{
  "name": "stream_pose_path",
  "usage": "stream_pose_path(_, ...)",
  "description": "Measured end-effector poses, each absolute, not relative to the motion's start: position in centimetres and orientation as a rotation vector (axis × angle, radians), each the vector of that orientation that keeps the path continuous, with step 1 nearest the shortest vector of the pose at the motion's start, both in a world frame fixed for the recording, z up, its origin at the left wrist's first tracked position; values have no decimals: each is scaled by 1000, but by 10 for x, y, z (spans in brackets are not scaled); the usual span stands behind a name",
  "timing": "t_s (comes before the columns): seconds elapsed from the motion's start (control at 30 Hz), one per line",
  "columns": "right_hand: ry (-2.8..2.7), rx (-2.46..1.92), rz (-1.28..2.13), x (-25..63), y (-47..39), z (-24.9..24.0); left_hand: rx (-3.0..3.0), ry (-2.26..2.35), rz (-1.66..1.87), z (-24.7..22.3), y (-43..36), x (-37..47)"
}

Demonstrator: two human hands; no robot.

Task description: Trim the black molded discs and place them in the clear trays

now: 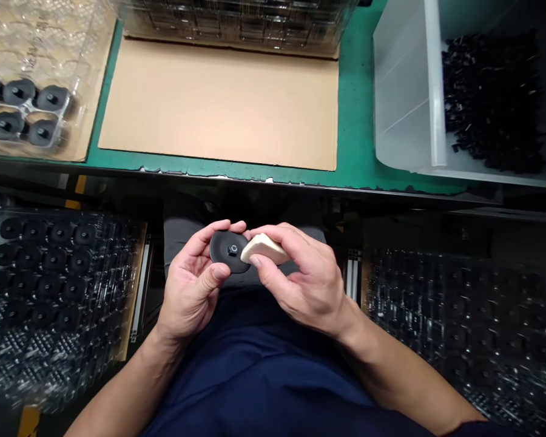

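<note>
My left hand [193,276] grips a round black disc [222,258] by its edge, thumb in front and fingers behind. A small square post stands in the middle of the disc. My right hand [303,273] pinches a folded cream-coloured pad [264,247] between thumb and fingers. The pad's left tip touches or overlaps the disc's right rim. Both hands are above my lap, in front of the table edge.
Cardboard [222,106] lies on the green table [355,121], with stacked clear trays [236,21] behind. A tray of black discs [50,97] is at left. A bin [404,103] holds small black pieces [494,100]. Tray stacks [50,267] [464,328] flank my legs.
</note>
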State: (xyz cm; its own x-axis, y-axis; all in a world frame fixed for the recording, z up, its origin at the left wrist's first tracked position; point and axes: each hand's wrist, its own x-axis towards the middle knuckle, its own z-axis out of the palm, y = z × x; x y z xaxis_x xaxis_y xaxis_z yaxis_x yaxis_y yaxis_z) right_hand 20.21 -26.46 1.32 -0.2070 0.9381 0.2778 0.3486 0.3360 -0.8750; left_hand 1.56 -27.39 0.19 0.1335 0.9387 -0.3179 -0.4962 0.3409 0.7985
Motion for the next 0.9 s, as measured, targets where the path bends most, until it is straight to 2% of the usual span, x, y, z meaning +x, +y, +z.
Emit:
stream_pose_path(0.23, -1699, -1184, 940, 199, -263, 17, 616, 944, 1142, 4, -275, 14)
stream_pose_path(0.37, -1670, -1251, 838, 199, -262, 16, 615, 945, 1161, 5, -275, 14)
stream_pose_path(0.5, -1627, -1209, 1064, 198, -261, 18, 631, 921, 1151, 5, -274, 13)
stream_pose_path(0.6, -1682, -1282, 846, 198, -259, 18, 646, 928, 1160, 5, -274, 13)
stream_pose_path(0.73, -1728, -1218, 1010, 201, -257, 18, 648, 912, 1153, 5, -275, 11)
stream_pose_path(0.87, -1820, -1240, 850, 204, -255, 20, 639, 911, 1144, 4, -275, 8)
stream_pose_path(0.9, -1815, -1230, 896, 205, -254, 20, 629, 915, 1142, 4, -274, 8)
